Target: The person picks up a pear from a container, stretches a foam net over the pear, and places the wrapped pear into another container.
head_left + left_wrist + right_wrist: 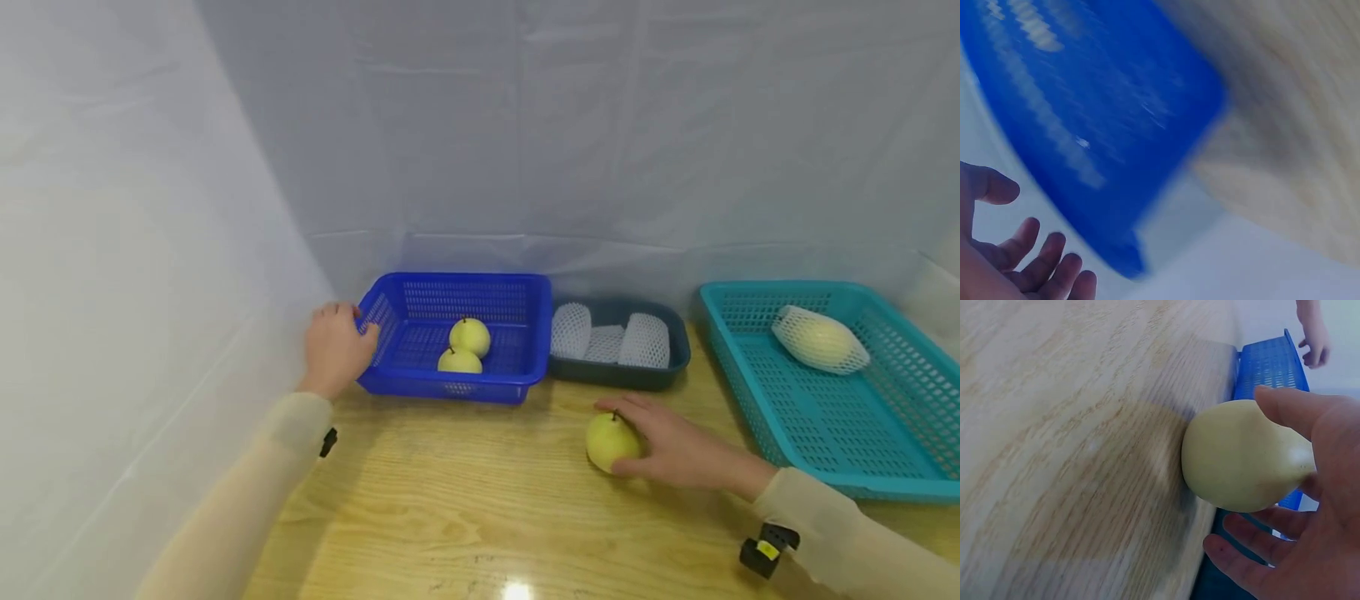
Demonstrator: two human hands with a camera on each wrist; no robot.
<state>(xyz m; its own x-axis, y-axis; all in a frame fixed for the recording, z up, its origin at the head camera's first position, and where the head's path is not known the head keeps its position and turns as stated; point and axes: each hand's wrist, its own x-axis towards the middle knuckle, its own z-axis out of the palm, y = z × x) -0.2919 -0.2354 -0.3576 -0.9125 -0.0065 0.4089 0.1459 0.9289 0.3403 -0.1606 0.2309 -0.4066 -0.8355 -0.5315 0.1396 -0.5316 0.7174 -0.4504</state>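
Note:
A yellow-green pear (609,443) is on the wooden table, with my right hand (671,444) around its right side. In the right wrist view, my thumb lies along one side of the pear (1229,459) and curled fingers (1247,540) are at the other. My left hand (337,348) is at the left end of a blue basket (442,385). The left wrist view shows its fingers loosely bent beside the basket rim (1066,215), holding nothing. Two more pears (470,337) sit inside that basket.
A dark tray (611,375) holding several white foam nets (645,340) stands right of the blue basket. Farther right is a teal basket (813,417) with a net-wrapped pear (821,340). White sheeting (480,125) rises behind and at the left.

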